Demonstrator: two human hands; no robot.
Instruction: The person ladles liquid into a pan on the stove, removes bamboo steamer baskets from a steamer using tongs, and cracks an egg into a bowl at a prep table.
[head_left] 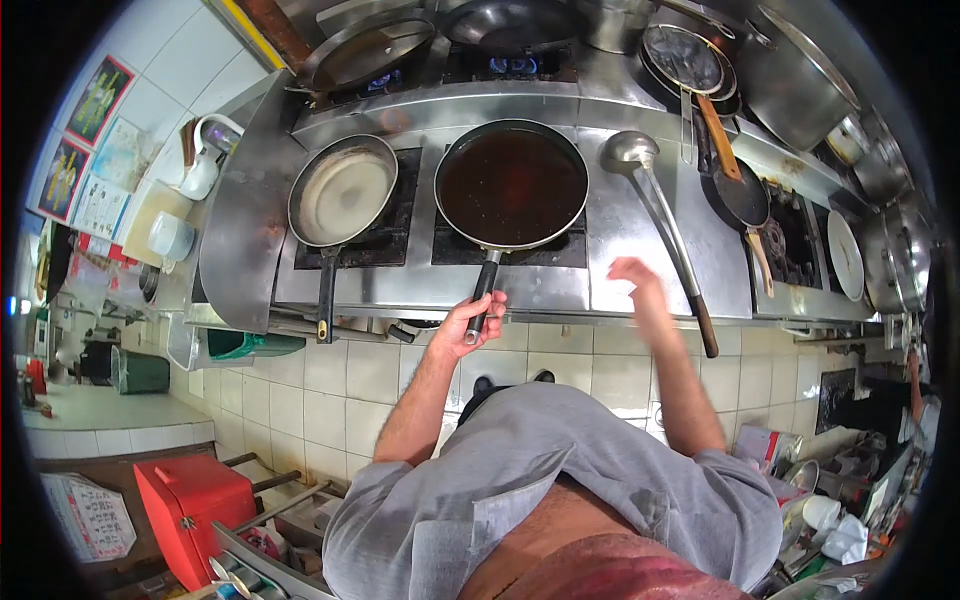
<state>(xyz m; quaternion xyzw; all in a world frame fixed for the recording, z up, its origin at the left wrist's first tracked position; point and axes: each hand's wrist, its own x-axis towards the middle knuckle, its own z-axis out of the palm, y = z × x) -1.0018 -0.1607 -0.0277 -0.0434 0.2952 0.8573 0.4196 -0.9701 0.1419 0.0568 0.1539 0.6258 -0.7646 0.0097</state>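
We are standing on a pale tiled floor (375, 375), and a red box (195, 500) is sitting to our left. Our left hand (475, 322) is gripping the black handle of a pan of dark liquid (512, 185), which is resting over a grate on the steel table (545, 290). Our right hand (637, 285) is hovering over the near edge, too blurred for us to tell how wide. A light-bottomed pan (342, 193) is lying left, a ladle (632, 148) right. Farther back, blue flames (512, 65) are burning; posters (98, 98) are hanging on the left wall (150, 45).
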